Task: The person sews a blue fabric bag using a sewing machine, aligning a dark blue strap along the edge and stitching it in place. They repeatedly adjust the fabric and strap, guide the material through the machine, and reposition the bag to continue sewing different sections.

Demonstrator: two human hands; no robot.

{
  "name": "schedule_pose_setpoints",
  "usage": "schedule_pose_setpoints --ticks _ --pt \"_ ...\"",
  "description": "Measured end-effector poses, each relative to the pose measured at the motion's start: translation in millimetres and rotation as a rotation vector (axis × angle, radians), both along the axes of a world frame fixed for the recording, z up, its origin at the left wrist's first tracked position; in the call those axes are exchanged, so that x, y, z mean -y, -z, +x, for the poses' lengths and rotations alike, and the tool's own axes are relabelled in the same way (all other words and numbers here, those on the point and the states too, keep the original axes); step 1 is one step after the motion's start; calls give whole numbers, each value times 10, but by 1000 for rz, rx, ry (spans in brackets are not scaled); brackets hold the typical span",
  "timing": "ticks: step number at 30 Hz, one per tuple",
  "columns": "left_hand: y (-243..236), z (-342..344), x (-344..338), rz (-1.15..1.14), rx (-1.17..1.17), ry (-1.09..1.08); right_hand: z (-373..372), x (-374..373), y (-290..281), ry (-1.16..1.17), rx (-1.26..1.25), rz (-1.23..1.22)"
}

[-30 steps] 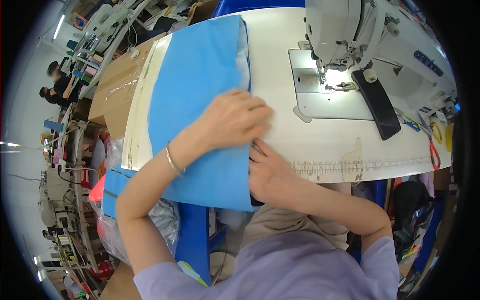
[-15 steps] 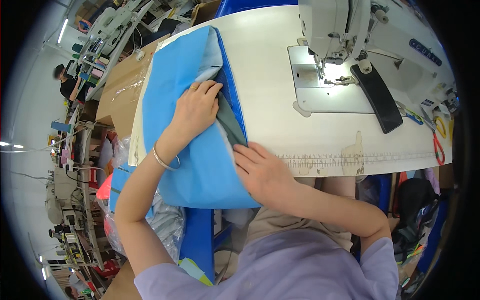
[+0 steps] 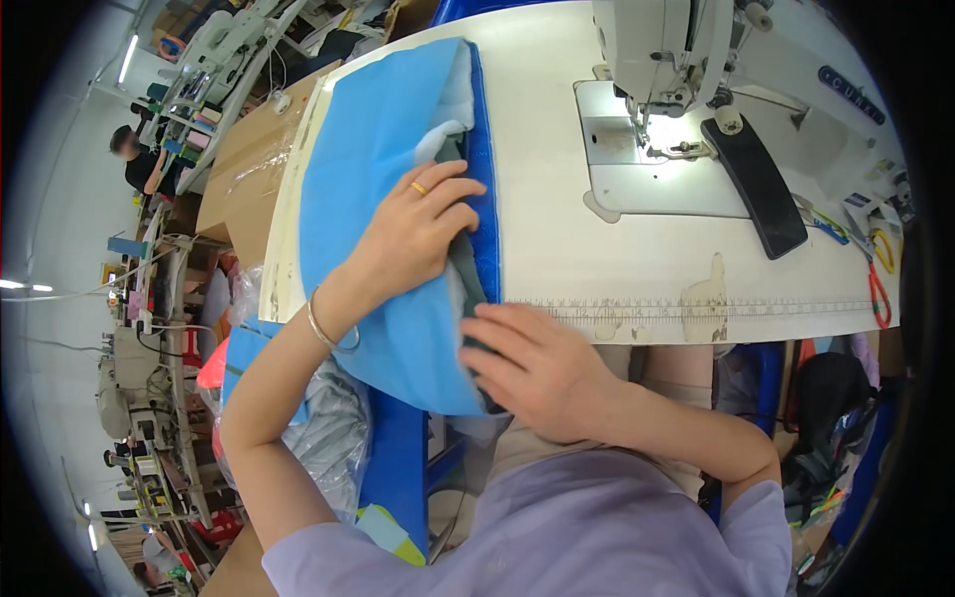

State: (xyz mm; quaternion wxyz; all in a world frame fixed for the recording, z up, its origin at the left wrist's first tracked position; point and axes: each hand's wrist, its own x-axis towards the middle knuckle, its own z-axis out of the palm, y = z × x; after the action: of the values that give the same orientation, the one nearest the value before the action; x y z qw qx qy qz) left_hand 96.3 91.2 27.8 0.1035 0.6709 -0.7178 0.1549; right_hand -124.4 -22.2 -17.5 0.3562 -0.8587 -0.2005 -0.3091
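Note:
A folded piece of bright blue fabric (image 3: 368, 129) with a white underside lies along the table's left part. Along its right side show a dark grey layer (image 3: 466, 274) and a shiny deeper-blue layer (image 3: 483, 149). My left hand (image 3: 423, 224) rests on the piece, fingers apart and bent over its right edge onto the grey layer. At the lower right edge is my right hand (image 3: 547, 373), slightly blurred, fingers stretched and touching the layers there; its thumb is not clearly visible. The lower end of the fabric overhangs the table's front edge.
At the upper right stands a white sewing machine (image 3: 657, 50) with a metal plate and a black curved pad (image 3: 756, 189). Red-handled scissors (image 3: 877, 294) lie at the far right. A printed ruler strip (image 3: 637, 316) runs along the front edge. Cardboard (image 3: 249, 164) adjoins the left side.
The blue fabric has shifted slightly right and upward, turning more upright. My left hand moved right with its fingers spreading; my right hand moved a little lower and right.

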Motion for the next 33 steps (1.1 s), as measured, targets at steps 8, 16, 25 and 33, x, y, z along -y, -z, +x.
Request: schedule_pose_setpoints --ticks 8,16,25,33 --pt "-583 27 -124 -275 -185 -3 149 175 183 177 1 -166" --pt "-952 -152 -396 371 -95 -225 255 597 103 482 -96 -482" --pt "112 -761 262 160 -113 -368 207 826 95 456 -47 -498" --pt "268 -443 959 378 -112 -330 -402 1048 98 301 -163 -228"
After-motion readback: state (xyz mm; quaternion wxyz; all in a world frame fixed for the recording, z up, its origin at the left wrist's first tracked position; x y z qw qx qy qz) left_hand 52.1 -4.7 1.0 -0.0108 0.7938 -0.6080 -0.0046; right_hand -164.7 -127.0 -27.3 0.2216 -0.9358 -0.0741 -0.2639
